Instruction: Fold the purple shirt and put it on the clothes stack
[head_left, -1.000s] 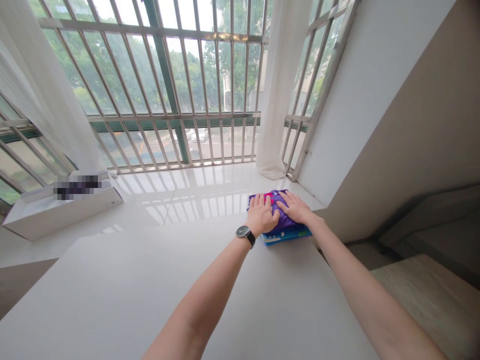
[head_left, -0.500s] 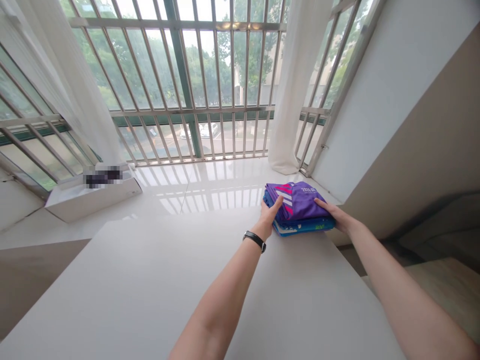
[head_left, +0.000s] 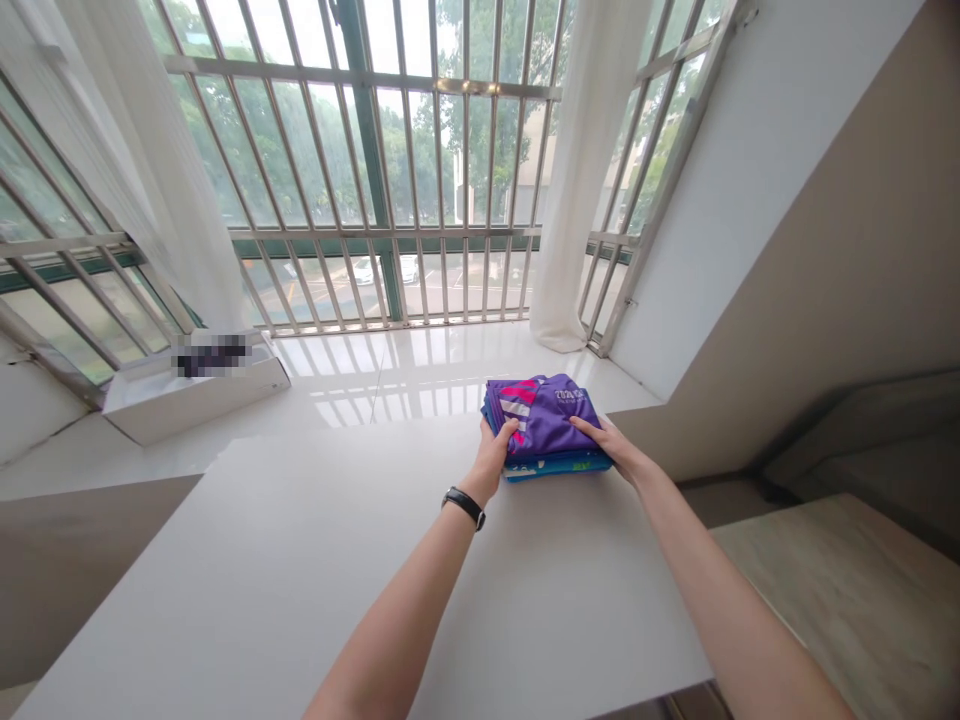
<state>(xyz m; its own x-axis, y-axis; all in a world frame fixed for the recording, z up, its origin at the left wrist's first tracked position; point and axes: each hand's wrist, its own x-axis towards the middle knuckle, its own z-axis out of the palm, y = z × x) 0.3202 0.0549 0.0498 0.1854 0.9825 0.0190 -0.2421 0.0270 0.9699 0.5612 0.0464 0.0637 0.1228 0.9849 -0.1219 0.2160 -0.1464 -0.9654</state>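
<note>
A stack of folded clothes lies at the far right part of the white table point(head_left: 360, 560). On top is a folded purple shirt point(head_left: 547, 430) with pink and white stripes and white lettering. Beneath it shows folded blue fabric point(head_left: 559, 465) with white and green marks. My left hand point(head_left: 495, 450) grips the stack's left side, thumb on top and fingers hidden beside it. My right hand point(head_left: 611, 445) holds the right side, its thumb and fingers pressed around the edge. A black band point(head_left: 463, 507) circles my left wrist.
An open white box point(head_left: 199, 395) with a blurred dark item stands on the glossy window sill point(head_left: 420, 375) at the left. White curtains point(head_left: 566, 200) hang before a barred window. A wall rises at the right, with a wooden-looking surface point(head_left: 847, 580) below.
In the view, the stack and both hands have shifted left and slightly down. The camera has also turned a little. Both hands keep their hold on the stack.
</note>
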